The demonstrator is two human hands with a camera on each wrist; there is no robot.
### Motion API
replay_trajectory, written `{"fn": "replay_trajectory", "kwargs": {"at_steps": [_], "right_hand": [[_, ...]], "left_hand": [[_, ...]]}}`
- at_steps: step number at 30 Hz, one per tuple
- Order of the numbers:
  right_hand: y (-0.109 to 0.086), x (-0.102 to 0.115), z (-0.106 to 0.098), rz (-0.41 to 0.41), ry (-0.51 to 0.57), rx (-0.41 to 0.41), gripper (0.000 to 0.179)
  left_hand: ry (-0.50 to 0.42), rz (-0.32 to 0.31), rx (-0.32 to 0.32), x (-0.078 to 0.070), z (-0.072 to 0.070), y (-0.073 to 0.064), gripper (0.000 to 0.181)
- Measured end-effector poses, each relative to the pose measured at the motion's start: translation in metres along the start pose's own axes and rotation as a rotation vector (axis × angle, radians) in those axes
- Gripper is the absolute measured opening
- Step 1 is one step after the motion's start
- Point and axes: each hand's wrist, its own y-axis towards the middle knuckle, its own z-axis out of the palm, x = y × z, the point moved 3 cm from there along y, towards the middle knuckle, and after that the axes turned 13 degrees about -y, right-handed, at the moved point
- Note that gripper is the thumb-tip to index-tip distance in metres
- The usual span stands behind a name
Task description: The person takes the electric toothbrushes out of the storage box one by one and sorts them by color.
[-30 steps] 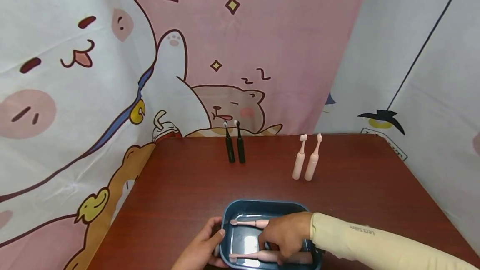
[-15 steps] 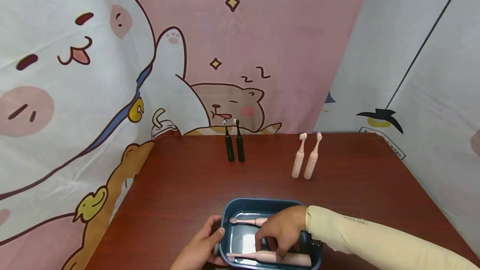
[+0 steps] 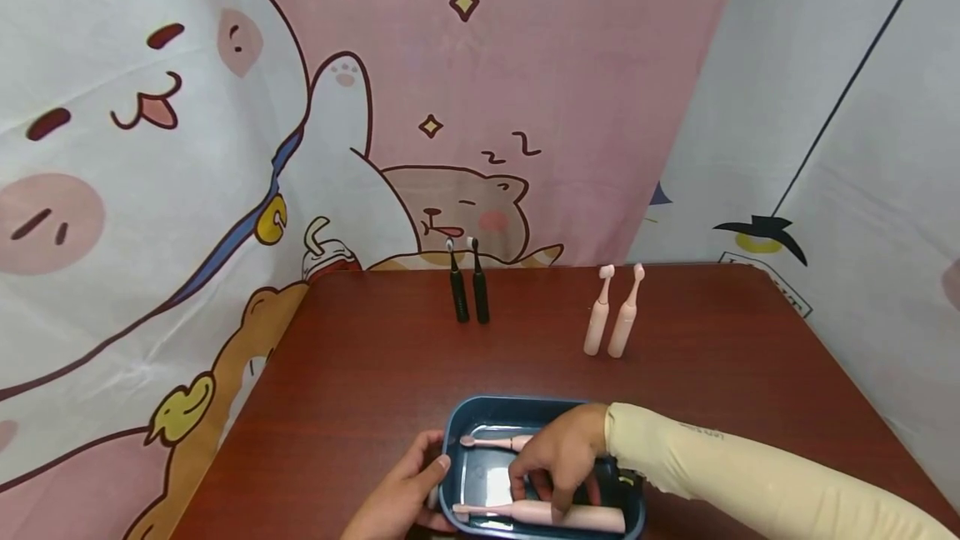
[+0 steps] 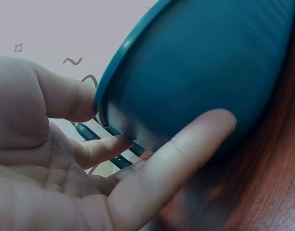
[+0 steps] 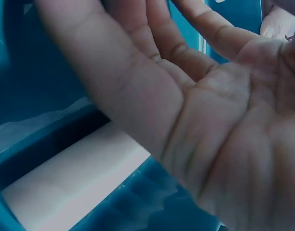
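Observation:
My left hand (image 3: 401, 486) holds the blue plastic bin (image 3: 517, 398) by its left end, thumb at the rim. In the left wrist view its fingers (image 4: 171, 161) lie along the outer wall. The right hand (image 3: 558, 457) reaches down inside the bin, and a fingertip meets the handle of the near pink electric toothbrush (image 3: 600, 518) in the head view. Nothing shows in the right palm (image 5: 224, 110) in the right wrist view, where a pale handle (image 5: 75, 178) lies below the hand. Another pink toothbrush (image 3: 491, 442) lies along the bin's far side, its handle hidden by the right hand.
Two black electric toothbrushes (image 3: 458, 298) lie side by side at the back of the brown table (image 3: 360, 365). Right of them lie two pink toothbrushes (image 3: 597, 327). Behind the table hangs a printed cartoon cloth (image 3: 570, 107).
My right hand has shifted slightly left and back in the bin, uncovering more of the near toothbrush's handle. My left hand has stayed at the bin's left end.

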Motion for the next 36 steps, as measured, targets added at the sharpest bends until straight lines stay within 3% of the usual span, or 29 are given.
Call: {"fn": "replay_trajectory", "kwargs": {"at_steps": [9,18,22,30,36], "right_hand": [[0.002,0.003,0.004,0.002,0.039,0.022,0.044],[-0.007,0.002,0.001,-0.047,0.058,0.035,0.044],[-0.013,0.002,-0.003,-0.084,0.05,0.012,0.044],[-0.03,0.001,-0.012,-0.195,0.152,-0.041,0.043],[-0.048,-0.002,-0.018,-0.303,0.132,-0.161,0.042]], "left_hand": [[0.0,0.008,0.009,0.002,-0.001,0.001,0.044],[-0.014,0.005,0.012,0.001,0.001,-0.001,0.044],[-0.008,0.004,0.008,0.0,0.002,-0.002,0.044],[-0.012,-0.071,-0.021,-0.001,0.001,-0.002,0.045],[-0.009,0.006,0.024,-0.001,0.002,-0.002,0.044]]}}
